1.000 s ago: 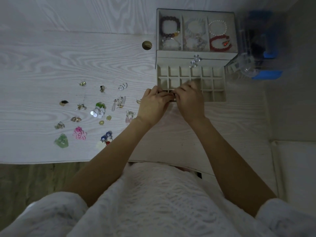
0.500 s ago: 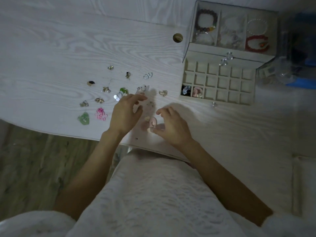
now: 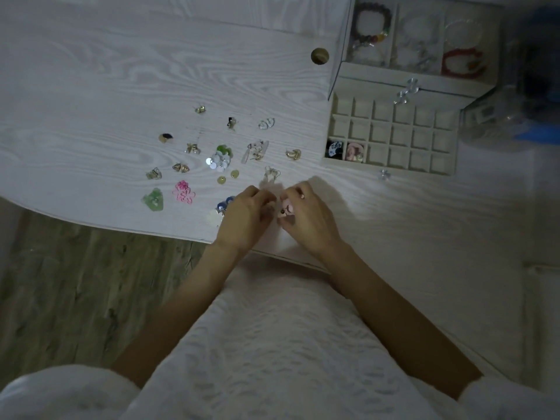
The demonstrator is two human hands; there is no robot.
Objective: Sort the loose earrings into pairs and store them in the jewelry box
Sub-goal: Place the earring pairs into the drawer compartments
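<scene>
Two hands meet near the front edge of a white wood-grain table, which fills most of the view. At its far right stands the jewelry box, its upper tray holding bracelets in three sections, among them a dark beaded one and a red one. Pulled out in front of it is the drawer, a grid of small square cells; the two leftmost cells of the near row hold a black-and-white pair and a pink pair.

The right hand has its fingers curled and pinches a pink earring just above the tabletop. The left hand lies close beside it, fingers bent toward the same spot; whether it grips anything cannot be told.

Left of the hands and beyond them, loose earrings lie scattered over the table: a green one, a pink looped one, a silver sequin cluster, a gold hoop nearest the drawer, and two small gold discs. A blue one shows partly behind the left hand.
</scene>
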